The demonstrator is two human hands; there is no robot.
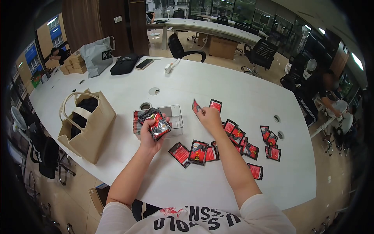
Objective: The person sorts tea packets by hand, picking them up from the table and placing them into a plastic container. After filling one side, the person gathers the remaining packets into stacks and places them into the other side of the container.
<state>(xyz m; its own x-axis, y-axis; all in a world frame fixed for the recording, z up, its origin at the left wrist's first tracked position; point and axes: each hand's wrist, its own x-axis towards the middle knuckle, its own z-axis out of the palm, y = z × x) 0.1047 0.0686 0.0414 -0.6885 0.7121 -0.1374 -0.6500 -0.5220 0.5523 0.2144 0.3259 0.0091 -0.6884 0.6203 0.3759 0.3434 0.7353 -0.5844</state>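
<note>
My left hand [148, 136] clamps stacked packets [159, 126]; my right hand [210, 117] pinches one packet [195, 105]; likely light, slippery, best held by edges.

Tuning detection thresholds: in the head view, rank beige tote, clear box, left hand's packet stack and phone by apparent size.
1. Beige tote
2. Clear box, judged by outline, since the packets and hand cover part
3. Packet stack in the left hand
4. Phone
</note>
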